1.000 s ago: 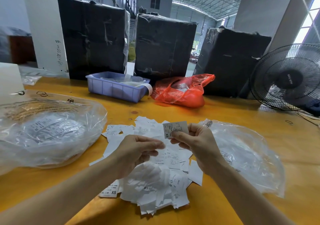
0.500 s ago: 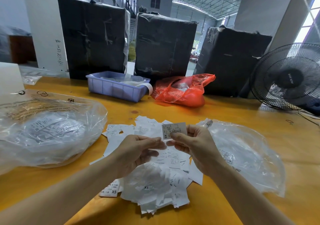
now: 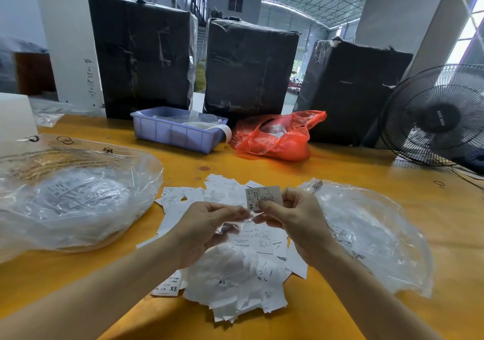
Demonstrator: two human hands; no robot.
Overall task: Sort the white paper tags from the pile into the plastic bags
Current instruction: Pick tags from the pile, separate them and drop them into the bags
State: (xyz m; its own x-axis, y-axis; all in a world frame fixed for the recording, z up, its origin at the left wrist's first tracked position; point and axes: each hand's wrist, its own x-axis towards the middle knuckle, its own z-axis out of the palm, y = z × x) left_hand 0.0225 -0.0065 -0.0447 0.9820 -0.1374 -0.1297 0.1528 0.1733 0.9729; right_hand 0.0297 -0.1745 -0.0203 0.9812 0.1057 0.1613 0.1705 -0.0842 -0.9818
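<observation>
The right hand (image 3: 293,216) pinches one XS tag (image 3: 262,197) above the pile (image 3: 235,269) on the bench (image 3: 366,177), the left hand (image 3: 207,227) pinches thin clear film, the left bag (image 3: 73,198) already holds tags, and many remain unsorted.

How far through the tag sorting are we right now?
Partly done. The left plastic bag already holds a heap of tags, and the right plastic bag seems to hold a few. In hand: the right hand pinches a tag marked XS, while the left hand pinches something thin over the pile. Left: a large pile of white tags on the table.
</observation>
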